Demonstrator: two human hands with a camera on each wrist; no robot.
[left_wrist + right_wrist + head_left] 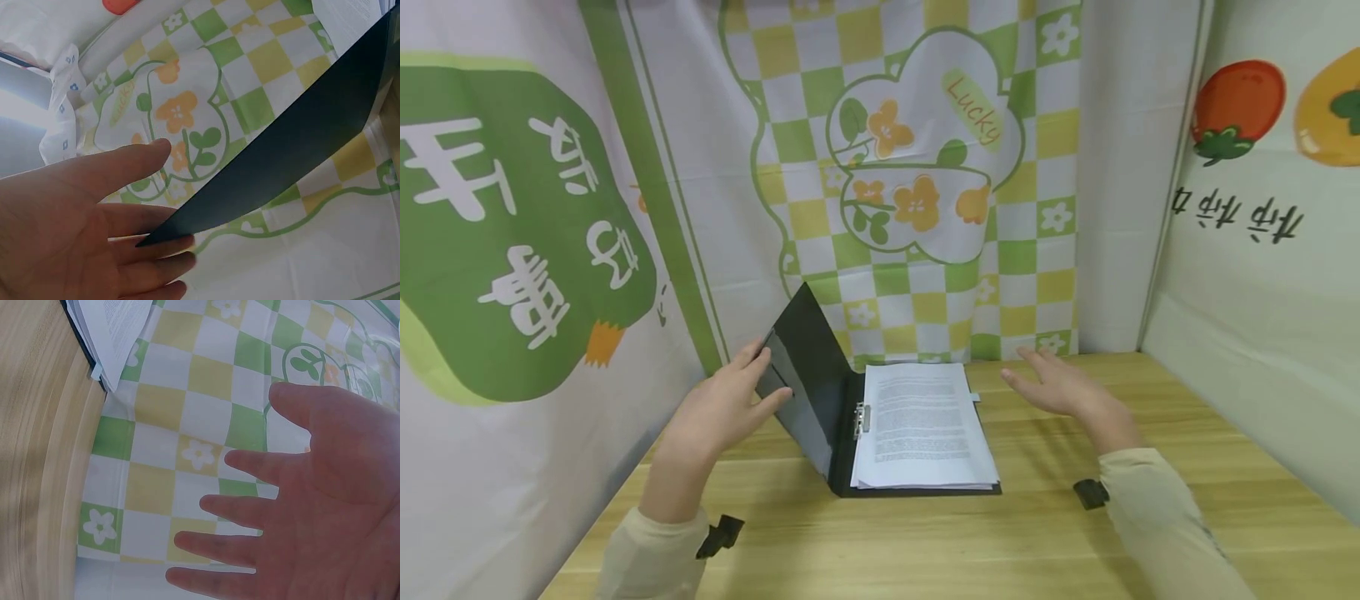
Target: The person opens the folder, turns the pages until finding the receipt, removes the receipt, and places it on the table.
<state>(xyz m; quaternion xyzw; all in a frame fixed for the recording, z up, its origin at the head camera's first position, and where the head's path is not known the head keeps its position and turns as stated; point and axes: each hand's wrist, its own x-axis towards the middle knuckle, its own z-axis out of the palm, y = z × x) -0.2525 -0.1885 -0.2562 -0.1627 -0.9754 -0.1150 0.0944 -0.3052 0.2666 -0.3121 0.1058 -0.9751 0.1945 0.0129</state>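
A black clip folder lies on the table with its cover raised and tilted to the left. Printed sheets rest in it, beside a metal clip at the spine. My left hand is at the cover's outer edge, fingers behind it and thumb apart from it; in the left wrist view the cover comes to a corner over the straight fingers. To the right of the papers, my right hand hovers over the table with fingers spread, holding nothing, and its palm shows in the right wrist view.
The wooden table runs back to a checked cloth curtain. Printed cloth walls stand close at the left and right. A small pale tab sticks out at the papers' right edge.
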